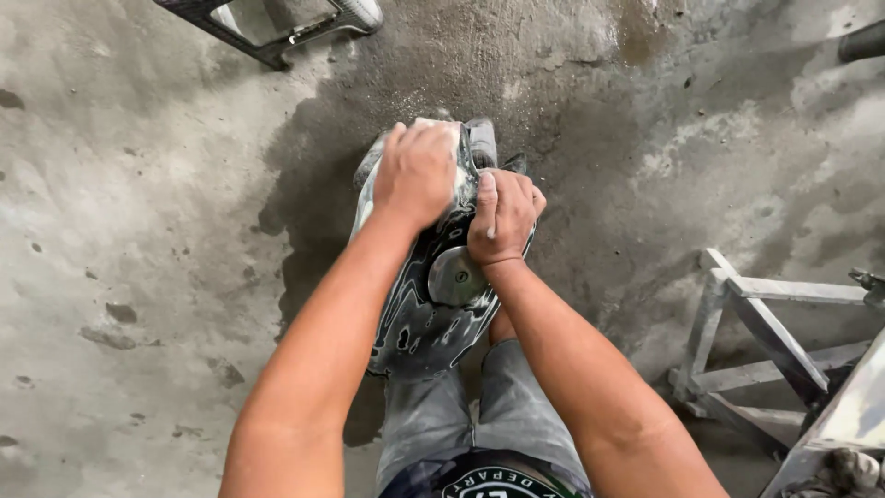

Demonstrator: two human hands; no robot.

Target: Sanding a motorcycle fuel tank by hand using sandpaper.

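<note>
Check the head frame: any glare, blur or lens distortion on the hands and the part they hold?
Head view: soft, even light, no hard shadows; left hand and right hand are sharp. The wet grey moulded panel shows glossy streaks, with a mild sheen on its round metal cap. Wide-angle stretch makes the forearms loom at the bottom edge. A dark wet patch marks the concrete floor.

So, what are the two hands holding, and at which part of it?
Both grip a grey marbled curved panel at its far upper end: the left hand presses flat on top, and the right hand clasps the right edge above a round metal cap.

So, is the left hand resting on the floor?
No, the left hand presses on the wet grey panel, beside the right hand.
</note>
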